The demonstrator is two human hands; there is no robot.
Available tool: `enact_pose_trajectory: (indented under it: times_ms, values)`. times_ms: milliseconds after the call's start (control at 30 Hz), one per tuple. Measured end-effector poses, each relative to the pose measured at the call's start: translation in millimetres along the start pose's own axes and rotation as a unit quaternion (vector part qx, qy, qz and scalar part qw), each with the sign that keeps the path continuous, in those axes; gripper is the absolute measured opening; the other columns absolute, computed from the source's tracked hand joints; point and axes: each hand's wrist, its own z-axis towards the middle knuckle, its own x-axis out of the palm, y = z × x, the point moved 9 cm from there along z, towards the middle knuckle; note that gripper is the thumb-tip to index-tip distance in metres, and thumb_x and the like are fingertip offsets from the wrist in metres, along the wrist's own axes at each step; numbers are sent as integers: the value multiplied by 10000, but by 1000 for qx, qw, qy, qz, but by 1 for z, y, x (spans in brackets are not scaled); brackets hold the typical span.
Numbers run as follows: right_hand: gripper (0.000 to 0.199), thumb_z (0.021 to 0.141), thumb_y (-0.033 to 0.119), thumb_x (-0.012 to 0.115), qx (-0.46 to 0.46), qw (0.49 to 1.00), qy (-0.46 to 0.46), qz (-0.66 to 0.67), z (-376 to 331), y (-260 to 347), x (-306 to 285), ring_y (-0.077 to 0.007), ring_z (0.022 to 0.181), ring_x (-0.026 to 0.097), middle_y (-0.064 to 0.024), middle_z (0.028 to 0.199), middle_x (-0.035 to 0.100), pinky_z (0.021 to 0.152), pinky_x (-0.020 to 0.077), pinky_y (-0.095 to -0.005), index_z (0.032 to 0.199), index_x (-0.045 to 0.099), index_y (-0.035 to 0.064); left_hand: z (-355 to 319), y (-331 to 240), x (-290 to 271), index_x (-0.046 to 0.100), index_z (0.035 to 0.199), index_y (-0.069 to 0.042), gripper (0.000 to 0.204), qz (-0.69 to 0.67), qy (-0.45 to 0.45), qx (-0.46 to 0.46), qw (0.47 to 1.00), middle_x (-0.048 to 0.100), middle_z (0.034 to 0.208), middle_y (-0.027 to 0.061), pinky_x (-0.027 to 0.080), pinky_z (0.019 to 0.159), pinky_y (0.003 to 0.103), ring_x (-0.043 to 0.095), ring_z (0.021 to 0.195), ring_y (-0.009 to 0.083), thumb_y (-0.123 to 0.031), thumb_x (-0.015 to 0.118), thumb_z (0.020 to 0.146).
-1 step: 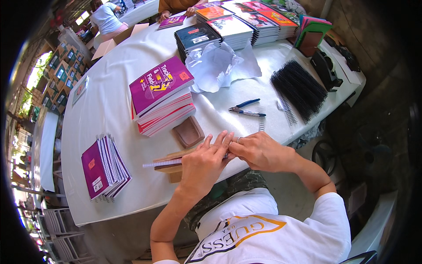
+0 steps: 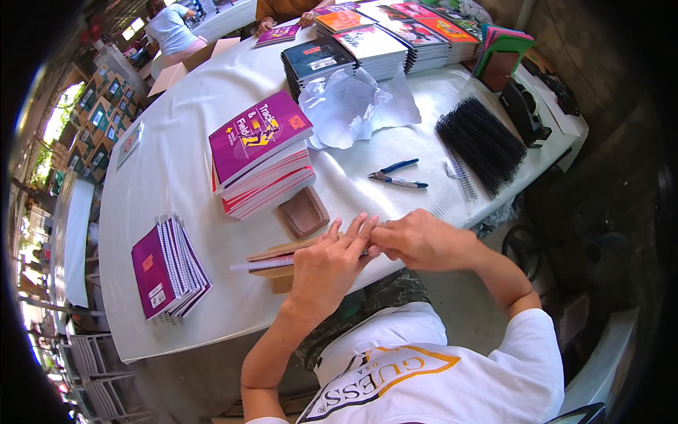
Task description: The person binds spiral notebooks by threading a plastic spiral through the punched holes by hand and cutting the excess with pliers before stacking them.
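Note:
My left hand [image 2: 328, 258] lies over a notebook [image 2: 265, 264] at the table's near edge and holds it down with fingers stretched across it. The notebook's pages stick out to the left, against a brown wooden block [image 2: 282, 283]. At the notebook's right end my right hand [image 2: 417, 240] is closed in a pinch beside the left fingertips. It grips a thin binding coil, mostly hidden by the fingers and blurred. Just beyond my left hand sits a shallow brown tray [image 2: 304, 212]. Cutting pliers [image 2: 398, 174] with blue handles lie farther off, jaws parted.
Purple notebooks form a tall stack [image 2: 261, 138]; coil-bound ones lie in a smaller pile [image 2: 169, 272] at left. Black coils [image 2: 480, 145] lie right, near crumpled paper [image 2: 346, 106]. Finished notebooks [image 2: 424, 39] are stacked at the back, near another person's hands [image 2: 307, 19].
My right hand has shifted slightly and turned at the notebook's end. The coil end that showed beyond it is no longer distinct. The left hand stays almost where it was.

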Motion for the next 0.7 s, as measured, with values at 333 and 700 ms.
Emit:
enact_pose_trajectory:
  times_ms: [333, 700]
  values:
    - [358, 767, 87, 718, -164, 983, 64, -59, 128, -76, 62, -336, 1157, 528, -181, 1232, 528, 995, 416, -437, 1098, 583, 87, -7, -4, 12, 485, 1420, -196, 723, 98, 36, 25, 994, 524, 1408, 102, 561, 839, 410, 627, 1098, 372, -530, 625, 795]
    - [566, 931, 483, 587, -73, 929, 180, 316, 59, -44, -16, -214, 1047, 612, -127, 1189, 641, 896, 478, -363, 1318, 571, 71, -12, 33, -27, 302, 1525, -137, 1055, -5, -150, -100, 984, 389, 1499, 212, 497, 945, 457, 630, 1116, 339, -446, 798, 646]
